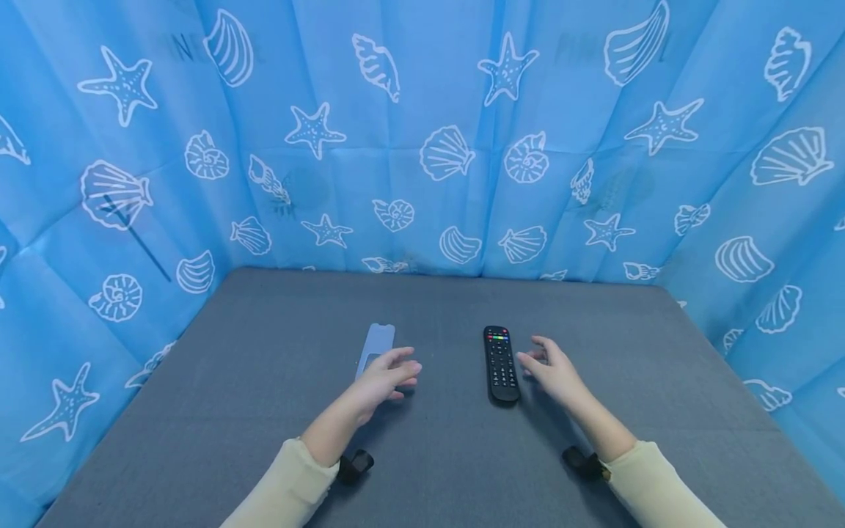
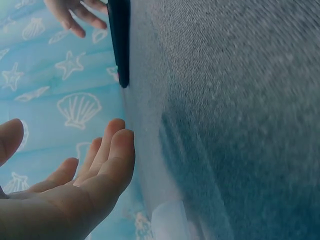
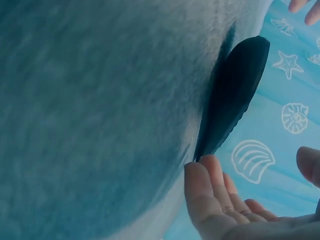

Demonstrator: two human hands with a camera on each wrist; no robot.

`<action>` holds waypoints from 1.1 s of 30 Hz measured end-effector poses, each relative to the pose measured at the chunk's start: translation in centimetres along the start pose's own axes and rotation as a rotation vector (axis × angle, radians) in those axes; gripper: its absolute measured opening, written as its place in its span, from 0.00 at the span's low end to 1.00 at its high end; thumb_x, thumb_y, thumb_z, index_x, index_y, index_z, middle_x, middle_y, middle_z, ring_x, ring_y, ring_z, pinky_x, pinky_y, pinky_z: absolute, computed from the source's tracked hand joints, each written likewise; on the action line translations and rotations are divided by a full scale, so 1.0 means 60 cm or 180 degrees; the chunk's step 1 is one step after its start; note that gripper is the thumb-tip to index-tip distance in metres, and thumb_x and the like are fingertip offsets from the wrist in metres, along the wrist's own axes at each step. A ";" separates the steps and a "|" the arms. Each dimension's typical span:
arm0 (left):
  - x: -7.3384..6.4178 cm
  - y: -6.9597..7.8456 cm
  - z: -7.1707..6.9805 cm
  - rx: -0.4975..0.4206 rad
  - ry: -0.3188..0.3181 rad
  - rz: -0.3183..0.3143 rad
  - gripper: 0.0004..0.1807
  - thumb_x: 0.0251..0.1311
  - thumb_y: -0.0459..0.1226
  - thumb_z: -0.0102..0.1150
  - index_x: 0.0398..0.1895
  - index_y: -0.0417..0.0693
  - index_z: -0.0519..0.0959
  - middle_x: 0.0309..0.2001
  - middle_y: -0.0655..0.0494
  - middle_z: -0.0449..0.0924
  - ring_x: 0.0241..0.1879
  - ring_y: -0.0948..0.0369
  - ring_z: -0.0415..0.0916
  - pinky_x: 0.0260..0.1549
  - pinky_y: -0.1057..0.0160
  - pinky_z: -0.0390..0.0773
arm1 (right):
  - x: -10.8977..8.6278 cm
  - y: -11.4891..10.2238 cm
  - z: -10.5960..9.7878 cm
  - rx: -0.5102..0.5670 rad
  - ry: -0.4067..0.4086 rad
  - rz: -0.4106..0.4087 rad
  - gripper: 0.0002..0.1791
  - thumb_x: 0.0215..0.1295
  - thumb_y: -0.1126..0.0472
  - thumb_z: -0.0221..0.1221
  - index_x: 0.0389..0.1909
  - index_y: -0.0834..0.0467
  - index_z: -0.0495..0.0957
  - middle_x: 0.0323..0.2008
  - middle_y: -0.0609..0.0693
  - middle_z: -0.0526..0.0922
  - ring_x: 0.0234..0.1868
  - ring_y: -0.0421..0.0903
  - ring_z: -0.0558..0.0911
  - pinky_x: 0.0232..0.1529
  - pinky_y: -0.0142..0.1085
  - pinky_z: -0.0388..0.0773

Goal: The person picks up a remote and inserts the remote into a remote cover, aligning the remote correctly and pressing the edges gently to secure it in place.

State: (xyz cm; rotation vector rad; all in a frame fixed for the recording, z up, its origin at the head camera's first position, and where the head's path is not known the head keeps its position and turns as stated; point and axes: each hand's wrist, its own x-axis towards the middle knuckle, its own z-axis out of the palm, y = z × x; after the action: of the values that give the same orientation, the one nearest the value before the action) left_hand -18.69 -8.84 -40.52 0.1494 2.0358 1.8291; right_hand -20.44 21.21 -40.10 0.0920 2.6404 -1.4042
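Note:
A black remote control [image 1: 502, 364] with rows of small buttons lies face up on the grey table. Just to its right hovers my right hand [image 1: 551, 370], fingers loosely bent and nothing in them. In the right wrist view the fingertips [image 3: 198, 175] come close to one end of the remote [image 3: 235, 90]. My left hand [image 1: 383, 378] is held over the lower part of a flat light-blue piece [image 1: 378, 339] with a notched top end, hiding much of it. Those left fingers [image 2: 120, 145] are relaxed and empty in the left wrist view, the pale piece [image 2: 169, 220] below them.
The grey cloth-covered table [image 1: 436, 469] reaches back to a blue curtain [image 1: 409, 176] printed with white shells and starfish, which also hangs along both sides. A black strap device [image 1: 356, 466] is on the left wrist, another [image 1: 582, 462] on the right.

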 end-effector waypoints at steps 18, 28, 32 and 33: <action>0.020 0.006 0.036 -0.0099 -0.0202 -0.0102 0.32 0.71 0.40 0.51 0.72 0.34 0.56 0.65 0.35 0.66 0.57 0.45 0.73 0.53 0.48 0.73 | 0.021 -0.011 0.012 0.0313 -0.0172 0.0599 0.38 0.74 0.51 0.49 0.71 0.72 0.48 0.62 0.74 0.64 0.51 0.61 0.77 0.48 0.56 0.76; 0.035 0.002 0.064 -0.0154 -0.0331 -0.0305 0.31 0.70 0.38 0.53 0.72 0.36 0.58 0.60 0.39 0.72 0.55 0.47 0.75 0.54 0.49 0.73 | 0.040 -0.009 0.013 0.0409 -0.0353 0.0769 0.38 0.72 0.55 0.53 0.70 0.74 0.49 0.50 0.69 0.73 0.35 0.48 0.78 0.45 0.54 0.77; 0.042 0.001 0.075 -0.0128 -0.0264 -0.0372 0.31 0.68 0.37 0.55 0.71 0.37 0.60 0.58 0.41 0.75 0.53 0.49 0.77 0.52 0.50 0.75 | 0.051 -0.006 0.009 0.0398 -0.0451 0.0865 0.36 0.72 0.56 0.53 0.69 0.73 0.51 0.49 0.68 0.74 0.38 0.51 0.79 0.42 0.50 0.79; 0.044 0.001 0.078 -0.0132 -0.0244 -0.0397 0.31 0.67 0.36 0.56 0.71 0.38 0.60 0.57 0.42 0.76 0.52 0.49 0.78 0.51 0.50 0.75 | 0.053 -0.006 0.008 0.0378 -0.0479 0.0880 0.35 0.72 0.56 0.53 0.69 0.72 0.51 0.49 0.68 0.74 0.40 0.52 0.79 0.41 0.49 0.79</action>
State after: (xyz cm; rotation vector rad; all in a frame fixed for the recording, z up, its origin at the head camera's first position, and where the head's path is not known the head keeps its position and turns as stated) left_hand -19.45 -3.57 -41.35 0.0777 1.9097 1.7608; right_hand -23.60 20.56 -40.59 0.3369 2.3178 -1.4109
